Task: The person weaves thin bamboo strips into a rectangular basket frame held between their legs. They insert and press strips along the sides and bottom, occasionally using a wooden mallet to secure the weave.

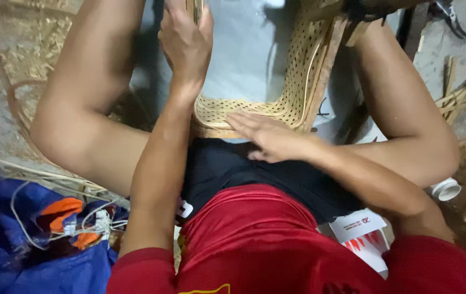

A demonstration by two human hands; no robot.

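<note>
Head view. The person sits with knees apart, and a woven cane panel (293, 81) on a wooden frame stands between the legs, its lower edge resting near the lap. The weave is an open lattice of pale strands that curves from an upright side down into a flat bottom band.

The left hand (185, 41) is raised at the top of the view, fingers closed around a narrow upright part of the work, probably a cane strand or frame member; the exact item gripped is cut off by the picture edge. The right hand (268, 136) lies flat and released, palm down, fingers extended, pressing on the lower woven band just above the black shorts.

Judged step: weaving or tensioning, with one hand holding the strand or frame taut and the other hand bracing the finished band. The next move likely calls for firm bracing below while the upper grip feeds or pulls, so that the lattice spacing does not shift.

Surroundings: loose cane strips (464, 90) lie on the floor at the right, a white cap-shaped object (445, 189) sits near the right knee, and a blue cloth (4, 228) with pale cords (88, 226) lies at the lower left.
</note>
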